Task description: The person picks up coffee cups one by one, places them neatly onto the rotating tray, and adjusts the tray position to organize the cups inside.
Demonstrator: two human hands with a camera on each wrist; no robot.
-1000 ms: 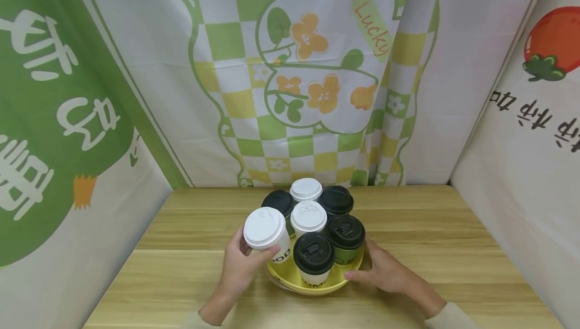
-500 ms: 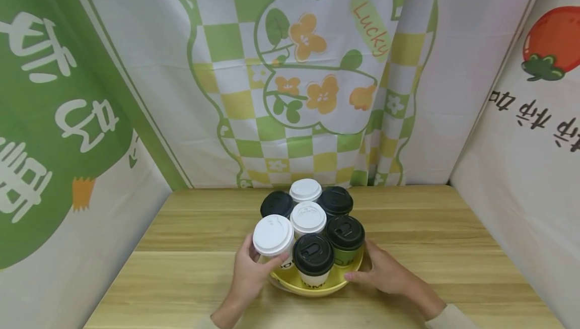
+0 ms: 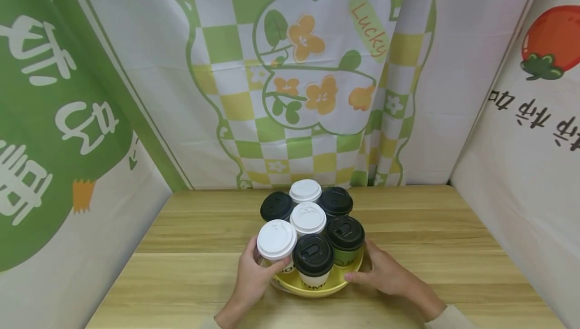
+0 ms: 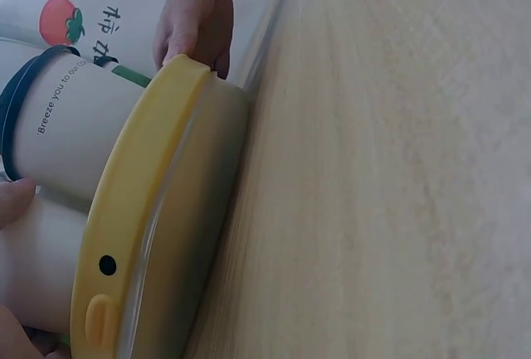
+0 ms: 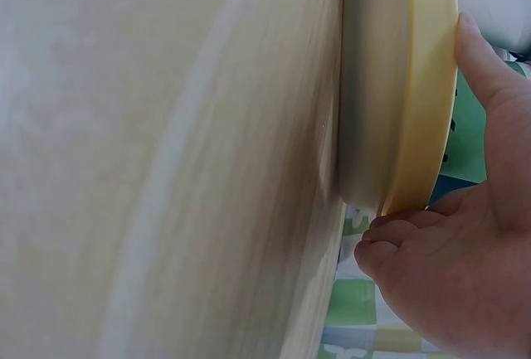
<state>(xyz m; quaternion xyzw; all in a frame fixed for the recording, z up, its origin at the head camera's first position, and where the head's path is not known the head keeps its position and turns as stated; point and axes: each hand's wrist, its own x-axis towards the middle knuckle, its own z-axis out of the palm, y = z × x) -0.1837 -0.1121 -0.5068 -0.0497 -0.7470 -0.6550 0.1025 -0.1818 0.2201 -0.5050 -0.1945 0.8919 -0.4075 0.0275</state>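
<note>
My left hand (image 3: 254, 273) grips a paper coffee cup with a white lid (image 3: 276, 239), upright at the front left of a round yellow tray (image 3: 309, 292). In the left wrist view, fingertips (image 4: 15, 201) show on the cup's pale wall, just inside the tray's raised rim (image 4: 133, 160). At the tray's right side, my right hand (image 3: 387, 271) holds the rim, thumb on top and fingers around the outer side, as the right wrist view shows. Beside the gripped cup stands a white cup with a black lid (image 3: 313, 254); a green cup with a black lid (image 3: 345, 233) is near my right hand.
More lidded cups crowd the tray: a white lid (image 3: 308, 217) in the middle, another white lid (image 3: 305, 190) at the back, and black lids (image 3: 276, 205) around them. The wooden table (image 3: 190, 263) meets a patterned curtain (image 3: 312, 117) behind and printed cloth at both sides.
My left hand has moved right and toward me with the white-lidded cup, bringing it lower and close beside the front black-lidded cup. My right hand has stayed on the tray's rim.
</note>
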